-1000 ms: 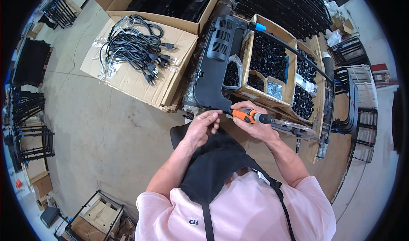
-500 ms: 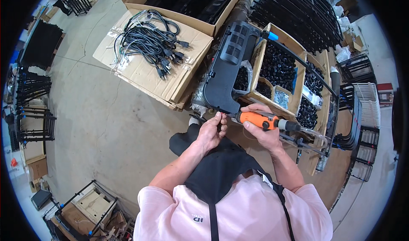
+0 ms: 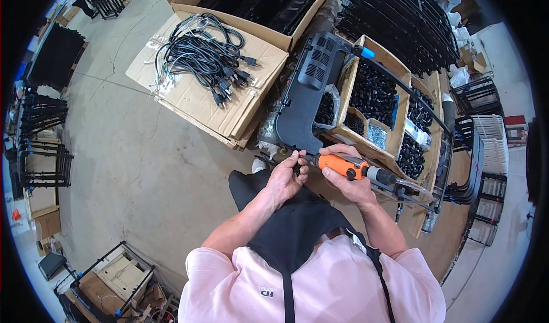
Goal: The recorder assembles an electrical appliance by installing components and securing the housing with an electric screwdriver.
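My right hand [image 3: 354,189] is wrapped round an orange powered screwdriver [image 3: 338,165] with a hose at its back end. Its front end points left, at the fingertips of my left hand [image 3: 284,180]. Those fingers are curled in a pinch by the lower edge of a black plastic housing [image 3: 297,114], with small dark pieces showing in the palm; their kind is too small to make out. The housing is long and curved, with a vented motor-like bulge [image 3: 316,60] at its far end. Where the screwdriver's tip meets the fingers is partly hidden.
Right of the housing stands a wooden divided bin [image 3: 394,143] with black fittings and silver screws [image 3: 377,135]. Bundled power cords [image 3: 209,60] lie on a cardboard box [image 3: 229,120] at left. Behind is an open carton [image 3: 240,17] of black parts. Black frames [image 3: 394,26] are stacked far right.
The screwdriver and my right hand have shifted slightly left and down. My left hand stays at the housing's lower edge, its fingers slightly moved.
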Available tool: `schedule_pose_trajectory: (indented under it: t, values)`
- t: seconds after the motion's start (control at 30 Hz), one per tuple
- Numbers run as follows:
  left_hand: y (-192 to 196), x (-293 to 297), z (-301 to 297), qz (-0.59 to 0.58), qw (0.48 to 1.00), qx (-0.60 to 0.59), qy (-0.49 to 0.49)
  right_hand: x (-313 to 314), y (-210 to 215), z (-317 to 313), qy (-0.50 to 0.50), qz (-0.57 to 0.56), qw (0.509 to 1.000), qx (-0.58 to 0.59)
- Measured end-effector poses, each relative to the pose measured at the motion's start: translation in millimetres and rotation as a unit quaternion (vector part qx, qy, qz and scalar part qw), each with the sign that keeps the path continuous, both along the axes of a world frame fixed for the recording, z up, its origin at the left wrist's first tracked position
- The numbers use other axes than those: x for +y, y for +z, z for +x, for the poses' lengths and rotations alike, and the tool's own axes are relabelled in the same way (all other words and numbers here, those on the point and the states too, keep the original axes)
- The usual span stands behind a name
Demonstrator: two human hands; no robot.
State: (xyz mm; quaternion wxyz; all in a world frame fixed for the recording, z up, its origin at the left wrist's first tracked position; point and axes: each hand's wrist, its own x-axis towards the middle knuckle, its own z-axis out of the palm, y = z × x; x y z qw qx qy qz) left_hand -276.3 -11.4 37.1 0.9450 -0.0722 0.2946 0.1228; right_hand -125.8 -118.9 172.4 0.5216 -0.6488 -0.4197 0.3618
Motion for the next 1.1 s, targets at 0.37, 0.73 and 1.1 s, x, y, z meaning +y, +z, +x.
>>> schedule_pose_trajectory:
  t: [0.37,0.73,1.1]
  values:
    - [3,9,8,0.021,0.999,0.029,-0.024,16,2,-5,0.008,-0.017,1.0,-0.016]
    - [-3,4,-8,0.101,0.99,0.059,-0.076,45,-11,-7,0.04,-0.052,0.996,-0.053]
    - [7,5,-18,0.176,0.971,0.053,-0.153,57,-12,-2,0.086,-0.117,0.984,-0.105]
